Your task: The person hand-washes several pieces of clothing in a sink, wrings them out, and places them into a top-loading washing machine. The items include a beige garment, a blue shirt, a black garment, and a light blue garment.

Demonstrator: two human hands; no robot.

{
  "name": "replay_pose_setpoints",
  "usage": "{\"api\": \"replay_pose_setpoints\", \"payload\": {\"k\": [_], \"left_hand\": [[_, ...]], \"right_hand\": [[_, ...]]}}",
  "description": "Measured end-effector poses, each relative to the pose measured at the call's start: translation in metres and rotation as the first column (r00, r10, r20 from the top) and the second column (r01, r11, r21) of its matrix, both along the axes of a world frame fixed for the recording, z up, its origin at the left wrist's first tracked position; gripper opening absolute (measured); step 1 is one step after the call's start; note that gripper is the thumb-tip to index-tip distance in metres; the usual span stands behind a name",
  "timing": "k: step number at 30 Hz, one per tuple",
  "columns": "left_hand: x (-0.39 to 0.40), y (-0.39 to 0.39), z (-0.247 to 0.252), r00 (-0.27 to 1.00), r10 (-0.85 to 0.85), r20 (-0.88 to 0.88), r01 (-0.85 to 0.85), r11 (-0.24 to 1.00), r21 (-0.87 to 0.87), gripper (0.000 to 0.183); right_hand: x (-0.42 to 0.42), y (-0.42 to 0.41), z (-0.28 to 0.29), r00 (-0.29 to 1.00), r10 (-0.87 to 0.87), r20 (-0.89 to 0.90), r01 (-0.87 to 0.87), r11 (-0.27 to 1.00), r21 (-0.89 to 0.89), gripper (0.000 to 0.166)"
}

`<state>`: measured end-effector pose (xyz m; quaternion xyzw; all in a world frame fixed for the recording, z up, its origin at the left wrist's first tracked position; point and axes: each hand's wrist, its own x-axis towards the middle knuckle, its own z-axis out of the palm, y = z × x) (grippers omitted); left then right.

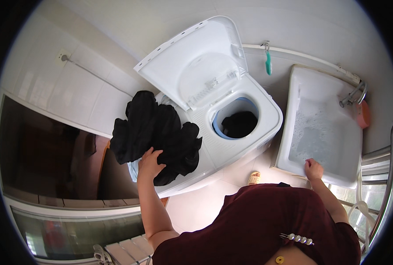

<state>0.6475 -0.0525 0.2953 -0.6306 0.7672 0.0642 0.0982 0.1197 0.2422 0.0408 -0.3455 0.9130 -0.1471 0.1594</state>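
My left hand [151, 162] reaches to a heap of black clothing [150, 127] with its fingers spread against the near side of the cloth. The heap lies on the left half of the top of a white twin-tub washing machine [209, 155]. A light blue cloth [133, 170] peeks out beneath it. To the right, the machine's round tub opening [216, 126] has a blue rim, and dark cloth [240, 124] lies inside. Over the near rim of a white sink [285, 155], my right hand [314, 169] is curled with nothing visible in it.
The machine's raised white lid [189, 53] leans toward the wall. Cloudy, sudsy water [315, 139] stands in the sink below a metal faucet [352, 96]. An orange container [363, 114] sits beside the faucet. A green-handled brush [268, 63] hangs from a pipe [302, 53].
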Motion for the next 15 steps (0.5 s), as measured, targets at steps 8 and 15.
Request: {"api": "replay_pose_setpoints", "payload": {"k": [8,15], "left_hand": [[-0.145,-0.129,0.109,0.916,-0.394,-0.079,0.151,0.520,-0.841,0.075],[-0.140,-0.174,0.110,0.909,-0.275,-0.314,-0.013,0.732,-0.681,0.057]], "right_hand": [[0.002,-0.001,0.007,0.999,-0.041,-0.014,0.042,0.999,0.027,0.020],[0.006,-0.004,0.008,1.000,-0.026,-0.015,0.026,1.000,0.012,0.020]]}}
